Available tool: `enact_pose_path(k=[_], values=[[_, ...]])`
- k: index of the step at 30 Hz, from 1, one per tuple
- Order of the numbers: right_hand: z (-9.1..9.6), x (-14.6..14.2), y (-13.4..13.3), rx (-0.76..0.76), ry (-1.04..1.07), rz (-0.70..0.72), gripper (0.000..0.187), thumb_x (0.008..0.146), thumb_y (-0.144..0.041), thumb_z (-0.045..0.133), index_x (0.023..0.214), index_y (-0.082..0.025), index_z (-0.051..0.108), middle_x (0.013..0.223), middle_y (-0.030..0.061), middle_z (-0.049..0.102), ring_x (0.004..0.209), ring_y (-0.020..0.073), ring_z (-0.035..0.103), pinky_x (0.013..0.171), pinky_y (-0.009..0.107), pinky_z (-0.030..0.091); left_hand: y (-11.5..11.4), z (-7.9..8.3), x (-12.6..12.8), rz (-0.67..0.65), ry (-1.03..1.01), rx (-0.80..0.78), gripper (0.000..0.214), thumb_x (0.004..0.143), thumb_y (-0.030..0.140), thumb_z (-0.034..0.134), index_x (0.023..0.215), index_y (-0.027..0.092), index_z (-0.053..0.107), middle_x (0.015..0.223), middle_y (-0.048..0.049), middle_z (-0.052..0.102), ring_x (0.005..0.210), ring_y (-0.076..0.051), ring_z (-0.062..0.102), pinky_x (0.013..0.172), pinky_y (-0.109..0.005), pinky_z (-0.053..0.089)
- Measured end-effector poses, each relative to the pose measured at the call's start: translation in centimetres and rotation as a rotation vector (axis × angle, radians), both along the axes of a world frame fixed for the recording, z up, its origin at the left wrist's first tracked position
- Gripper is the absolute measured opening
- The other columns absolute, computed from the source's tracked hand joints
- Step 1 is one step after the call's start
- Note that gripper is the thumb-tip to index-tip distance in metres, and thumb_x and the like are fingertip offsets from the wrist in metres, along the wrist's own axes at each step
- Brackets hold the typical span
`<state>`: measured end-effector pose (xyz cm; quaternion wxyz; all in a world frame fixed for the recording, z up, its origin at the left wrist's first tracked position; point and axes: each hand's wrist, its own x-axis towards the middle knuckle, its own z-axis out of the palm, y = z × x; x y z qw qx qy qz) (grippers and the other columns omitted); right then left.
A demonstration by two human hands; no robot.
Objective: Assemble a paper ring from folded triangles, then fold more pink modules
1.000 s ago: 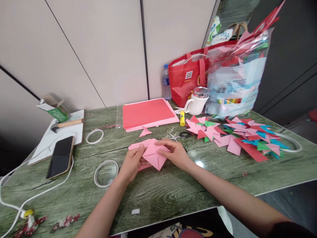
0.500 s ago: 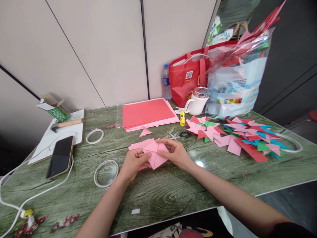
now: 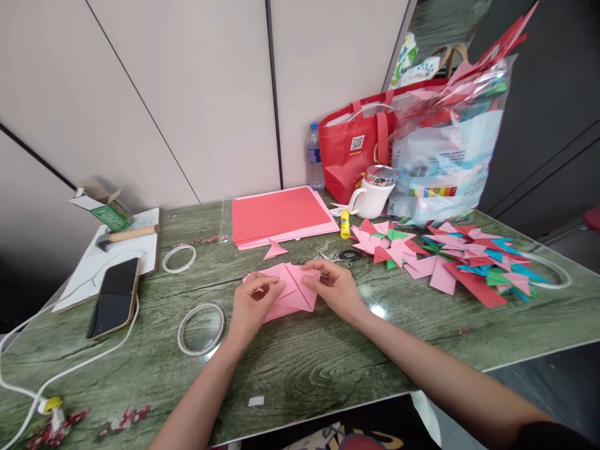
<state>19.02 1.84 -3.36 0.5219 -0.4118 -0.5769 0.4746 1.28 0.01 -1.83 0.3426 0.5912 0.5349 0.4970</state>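
Observation:
Between my hands is a pink sheet of folding paper [image 3: 296, 289] with creases crossing at its middle. My left hand [image 3: 255, 306] has thumb and forefinger pinched at the paper's left side. On the right edge, my right hand [image 3: 335, 287] grips the sheet between thumb and fingers. More pink paper lies beneath it, mostly covered. Just beyond is a small folded pink piece [image 3: 275, 249], with scissors [image 3: 349, 255] to its right, partly hidden by my right hand.
Red and pink sheets [image 3: 281, 214] lie at the back, beside a yellow glue stick [image 3: 345, 225] and white mug [image 3: 375, 190]. Folded paper pieces [image 3: 478, 250] are piled right. Tape rolls [image 3: 201, 329], a phone [image 3: 114, 297] and a hammer [image 3: 129, 234] lie left.
The pink sheet has turned and lies lower over the other paper, its creases now running diagonally. My left fingers have shifted their pinch; my right hand stays at the right edge.

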Motion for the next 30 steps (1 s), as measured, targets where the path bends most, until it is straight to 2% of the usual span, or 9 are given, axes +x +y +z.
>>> enact_pose_path(k=[2,4,8,11,13,16,20,23,30], values=[[-0.1,0.1,0.0,0.011,0.009,-0.022,0.024,0.069,-0.026,0.066,0.093,-0.021,0.064,0.091,0.0042,0.065,0.085,0.0178,0.061,0.074,0.030,0.049,-0.2,0.1,0.1,0.024,0.069,0.069,0.013,0.065,0.029,0.069,0.069,0.017,0.073,0.053,0.0022,0.049,0.052,-0.009,0.042,0.050,-0.020,0.035],[-0.1,0.1,0.0,0.050,0.014,-0.003,0.017,0.071,-0.025,0.065,0.087,-0.021,0.065,0.088,0.0043,0.066,0.083,0.0175,0.061,0.076,0.031,0.049,-0.5,0.4,0.3,0.043,0.104,0.082,0.015,0.067,0.029,0.067,0.074,0.017,0.074,0.046,0.0049,0.044,0.045,-0.007,0.036,0.046,-0.019,0.032],[0.1,0.2,0.0,0.150,0.066,0.058,0.003,0.075,-0.021,0.060,0.076,-0.020,0.063,0.089,0.0043,0.063,0.089,0.0173,0.059,0.084,0.034,0.046,-1.0,0.7,0.8,-0.086,0.033,-0.073,0.034,0.075,0.031,0.060,0.104,0.017,0.067,0.048,0.0035,0.058,0.037,-0.006,0.040,0.040,-0.018,0.035],[0.2,0.2,0.0,0.198,0.029,0.033,0.003,0.074,-0.019,0.060,0.074,-0.022,0.062,0.110,0.0052,0.055,0.106,0.0187,0.051,0.093,0.036,0.040,-1.1,0.2,0.8,-0.209,-0.010,-0.105,0.032,0.079,0.030,0.054,0.106,0.018,0.066,0.057,-0.0014,0.067,0.045,-0.011,0.057,0.048,-0.021,0.046],[0.1,0.2,0.0,0.194,-0.013,-0.002,0.007,0.073,-0.020,0.062,0.079,-0.023,0.063,0.119,0.0056,0.046,0.113,0.0202,0.045,0.095,0.036,0.038,-1.0,-0.3,0.5,-0.180,0.072,0.028,0.028,0.079,0.028,0.055,0.102,0.019,0.068,0.063,-0.0032,0.069,0.058,-0.014,0.062,0.058,-0.023,0.049],[0.0,0.2,0.0,0.129,-0.013,-0.012,0.027,0.069,-0.020,0.067,0.095,-0.025,0.059,0.104,0.0051,0.048,0.098,0.0176,0.051,0.082,0.031,0.045,-0.8,-0.8,0.1,-0.057,0.273,0.291,0.027,0.079,0.022,0.056,0.103,0.020,0.068,0.066,-0.0030,0.068,0.058,-0.013,0.059,0.056,-0.022,0.046],[0.0,-0.3,-0.3,-0.031,0.103,0.228,0.037,0.069,-0.023,0.067,0.102,-0.025,0.052,0.076,-0.0021,0.051,0.063,0.0105,0.051,0.057,0.023,0.045,-0.8,-0.9,-0.1,0.001,0.403,0.439,0.030,0.081,0.018,0.053,0.109,0.019,0.064,0.063,-0.0019,0.066,0.052,-0.010,0.052,0.051,-0.020,0.042],[0.0,-0.6,-0.5,-0.056,0.130,0.273,0.023,0.069,-0.025,0.067,0.090,-0.022,0.058,0.075,-0.0012,0.053,0.065,0.0110,0.052,0.054,0.022,0.045,-0.8,-0.9,0.0,-0.025,0.402,0.428,0.029,0.081,0.018,0.054,0.107,0.021,0.065,0.065,-0.0019,0.067,0.053,-0.011,0.054,0.053,-0.020,0.044],[0.0,-0.3,-0.2,0.054,0.102,0.097,0.014,0.066,-0.027,0.070,0.078,-0.019,0.067,0.079,0.0023,0.058,0.075,0.0139,0.056,0.065,0.026,0.049,-0.7,-0.2,0.3,-0.042,0.150,0.178,0.024,0.074,0.023,0.062,0.097,0.022,0.070,0.093,-0.0048,0.072,0.079,-0.018,0.066,0.072,-0.026,0.051]])
